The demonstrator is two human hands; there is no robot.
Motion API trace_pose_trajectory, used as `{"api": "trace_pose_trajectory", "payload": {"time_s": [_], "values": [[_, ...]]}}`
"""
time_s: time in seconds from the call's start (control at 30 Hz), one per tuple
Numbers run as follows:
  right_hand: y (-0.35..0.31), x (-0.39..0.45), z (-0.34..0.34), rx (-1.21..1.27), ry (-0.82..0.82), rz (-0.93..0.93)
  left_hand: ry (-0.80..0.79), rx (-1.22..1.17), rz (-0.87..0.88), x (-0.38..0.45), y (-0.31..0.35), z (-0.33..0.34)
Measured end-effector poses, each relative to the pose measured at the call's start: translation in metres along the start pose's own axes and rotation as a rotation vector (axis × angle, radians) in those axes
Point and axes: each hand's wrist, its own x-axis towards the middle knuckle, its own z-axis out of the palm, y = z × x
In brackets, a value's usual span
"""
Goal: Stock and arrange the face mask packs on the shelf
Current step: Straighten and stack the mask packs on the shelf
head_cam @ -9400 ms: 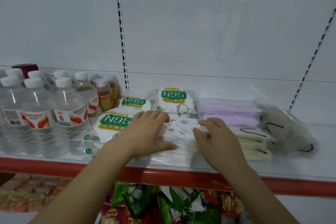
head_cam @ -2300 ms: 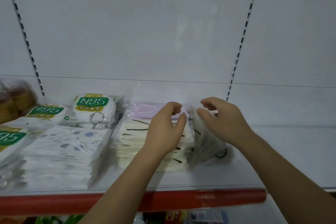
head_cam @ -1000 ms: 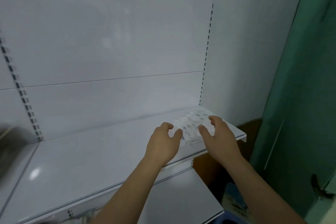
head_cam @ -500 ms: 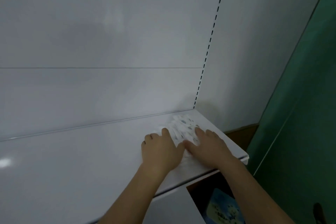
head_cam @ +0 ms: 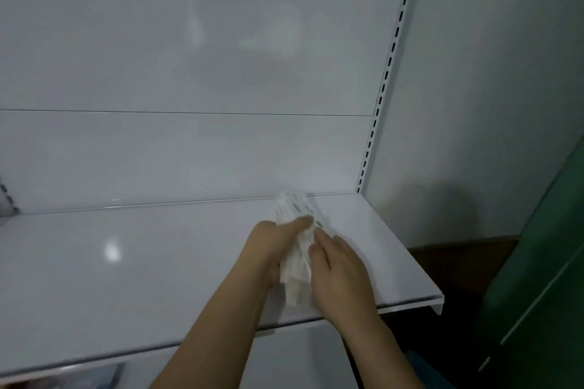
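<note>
On the white shelf [head_cam: 158, 262], near its right end, a stack of patterned face mask packs [head_cam: 297, 240] stands squeezed between both hands. The left hand [head_cam: 271, 249] curls over the stack's left side, its fingers reaching across the top, while the right hand [head_cam: 338, 271] presses flat against the right side with fingers nearly straight. The stack's far end sits close to the white back panel [head_cam: 189, 73]. A green panel [head_cam: 550, 246] stands at the right.

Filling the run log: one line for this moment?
step: placing mask pack | left hand: grips pack | right hand: presses pack | place: right end of white shelf
</note>
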Motion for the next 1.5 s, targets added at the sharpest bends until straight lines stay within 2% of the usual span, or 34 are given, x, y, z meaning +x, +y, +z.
{"api": "trace_pose_trajectory", "payload": {"time_s": [0.07,0.13,0.2,0.23,0.3,0.33,0.37,0.5,0.57,0.67,0.73,0.8,0.83,0.9,0.97,1.07,1.23,1.37,1.5], "values": [[-0.002,-0.005,-0.010,0.215,-0.077,-0.097,0.062,0.134,0.105,-0.006,-0.001,0.013],[0.006,-0.004,-0.023,0.394,-0.065,-0.093,0.135,0.084,0.224,-0.010,-0.002,0.016],[0.017,0.002,-0.040,0.514,0.057,-0.021,0.091,-0.169,0.331,-0.014,-0.003,0.011],[0.019,0.006,-0.048,0.583,0.057,0.015,0.020,-0.336,0.374,-0.017,-0.003,0.009],[0.014,0.013,-0.057,0.840,-0.094,0.055,-0.110,-0.576,0.447,-0.025,-0.002,0.013],[0.008,0.014,-0.057,0.928,-0.161,0.057,-0.139,-0.619,0.465,-0.027,-0.003,0.017],[0.006,0.015,-0.055,0.948,-0.157,0.042,-0.150,-0.627,0.477,-0.029,-0.004,0.020],[0.013,0.015,-0.058,0.835,0.004,-0.045,-0.176,-0.484,0.514,-0.025,-0.018,0.005],[0.019,0.020,-0.068,0.773,-0.014,-0.107,-0.158,-0.397,0.539,-0.022,-0.018,-0.017],[0.019,0.032,-0.083,0.609,-0.076,-0.196,-0.028,-0.245,0.548,-0.020,-0.009,-0.050],[0.017,0.037,-0.087,0.435,-0.117,-0.254,0.044,0.024,0.549,-0.019,-0.006,-0.069],[0.015,0.037,-0.085,0.295,-0.137,-0.308,0.045,0.350,0.538,-0.019,-0.005,-0.079],[0.014,0.036,-0.082,0.275,-0.147,-0.327,0.030,0.435,0.527,-0.018,-0.007,-0.079],[0.016,0.032,-0.071,0.346,-0.147,-0.302,-0.024,0.408,0.483,-0.017,-0.013,-0.076],[0.021,0.027,-0.058,0.510,-0.109,-0.191,-0.060,0.310,0.469,-0.016,-0.021,-0.071],[0.022,0.021,-0.043,0.679,-0.109,-0.069,-0.012,0.224,0.524,-0.013,-0.024,-0.060],[0.015,0.027,-0.041,0.665,-0.001,-0.068,0.004,0.058,0.554,-0.015,-0.022,-0.043],[0.021,0.022,-0.043,0.665,-0.080,0.005,-0.098,-0.058,0.445,-0.013,-0.026,-0.049],[0.019,0.018,-0.041,0.648,-0.035,0.052,-0.039,0.010,0.453,-0.009,-0.031,-0.039]]}}
